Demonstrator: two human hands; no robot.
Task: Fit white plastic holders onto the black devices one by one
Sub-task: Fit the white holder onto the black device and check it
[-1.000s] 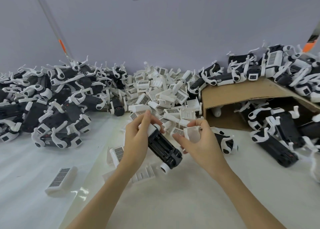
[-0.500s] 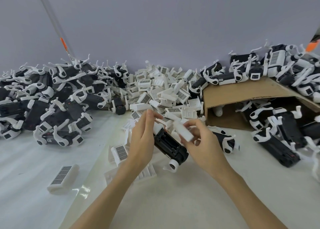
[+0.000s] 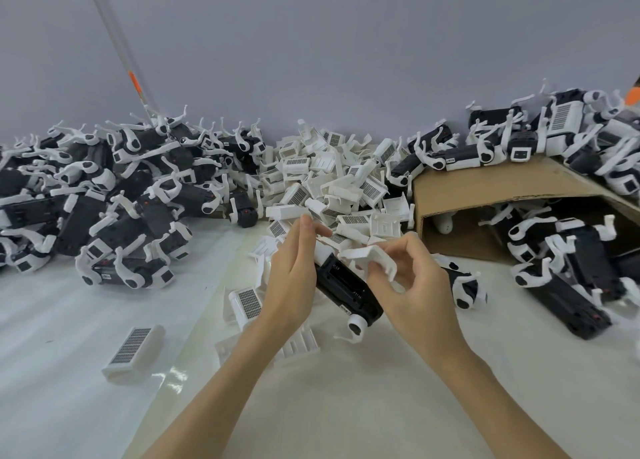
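Left hand (image 3: 294, 278) gripping black device (image 3: 346, 290), right hand (image 3: 412, 285) pinching white holder (image 3: 372, 256) (above it)

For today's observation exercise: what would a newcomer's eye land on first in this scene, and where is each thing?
At centre, the left hand grips a black device while the right hand pinches a white holder just above it. Behind them rises a heap of loose white holders, flanked by piled devices at left, and an open cardboard box at right.
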